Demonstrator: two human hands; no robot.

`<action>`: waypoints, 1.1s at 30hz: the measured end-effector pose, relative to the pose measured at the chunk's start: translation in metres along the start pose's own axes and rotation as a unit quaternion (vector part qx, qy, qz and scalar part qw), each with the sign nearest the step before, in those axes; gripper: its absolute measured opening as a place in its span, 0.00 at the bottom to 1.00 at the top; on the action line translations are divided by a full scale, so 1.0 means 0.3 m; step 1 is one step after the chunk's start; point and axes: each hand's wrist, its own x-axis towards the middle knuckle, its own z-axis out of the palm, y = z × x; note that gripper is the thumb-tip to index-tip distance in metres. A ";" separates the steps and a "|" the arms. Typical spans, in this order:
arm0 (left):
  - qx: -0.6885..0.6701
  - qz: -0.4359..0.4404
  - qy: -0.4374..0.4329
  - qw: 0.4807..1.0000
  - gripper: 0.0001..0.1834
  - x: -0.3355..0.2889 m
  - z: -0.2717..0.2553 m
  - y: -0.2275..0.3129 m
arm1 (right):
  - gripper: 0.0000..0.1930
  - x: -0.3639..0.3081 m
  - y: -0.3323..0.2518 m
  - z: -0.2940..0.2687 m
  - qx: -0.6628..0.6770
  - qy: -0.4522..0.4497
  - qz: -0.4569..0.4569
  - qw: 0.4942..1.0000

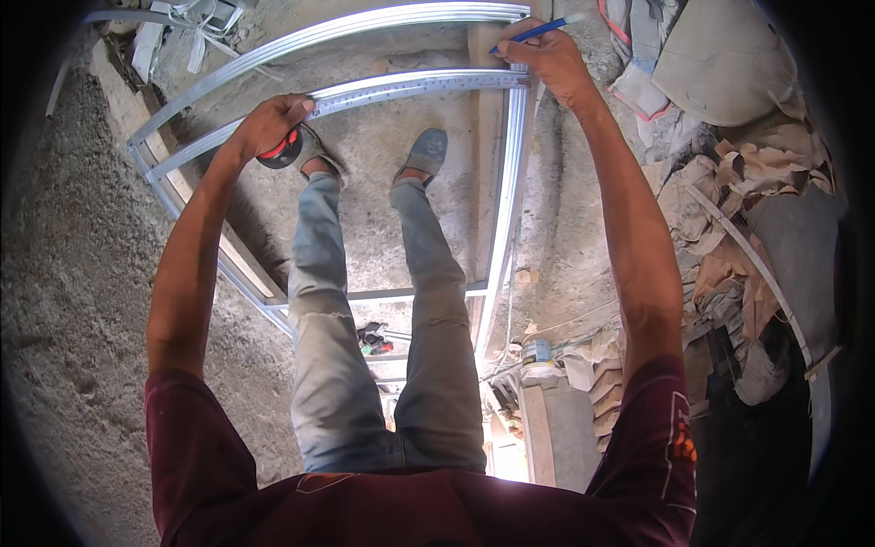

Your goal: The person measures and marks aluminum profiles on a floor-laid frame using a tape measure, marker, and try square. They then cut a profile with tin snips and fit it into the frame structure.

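My left hand (pixel 272 126) is closed around a red and black tape measure (pixel 283 152) at a silvery metal channel of the frame. From it the tape blade (pixel 410 86) runs along that channel toward the right side rail (pixel 510 164). At the far right corner, my right hand (pixel 556 68) grips a blue pencil (pixel 540 32), its tip pointing left and down beside the channel's right end. Farther away, a second metal channel (pixel 365 33) spans the frame. Whether the fingers of my right hand also touch the blade end is unclear.
My shoes (pixel 427 150) stand inside the frame on a dusty concrete floor. A nearer crossbar (pixel 415 294) passes behind my legs. Wooden boards (pixel 205 219) lie under the frame's left side. Torn brown paper (pixel 729 237), sacks and a rounded grey slab (pixel 725 64) crowd the right.
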 end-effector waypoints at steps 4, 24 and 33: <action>-0.011 -0.003 -0.016 1.000 0.26 0.015 -0.008 -0.017 | 0.12 -0.022 -0.042 0.030 -0.078 -0.014 0.019 0.997; -0.001 -0.014 -0.008 1.000 0.26 0.037 -0.019 -0.018 | 0.09 -0.039 -0.010 0.103 -0.075 -0.054 0.003 0.996; -0.006 -0.033 0.006 0.999 0.26 0.028 -0.010 -0.007 | 0.09 -0.044 -0.029 0.104 -0.121 -0.063 0.007 0.991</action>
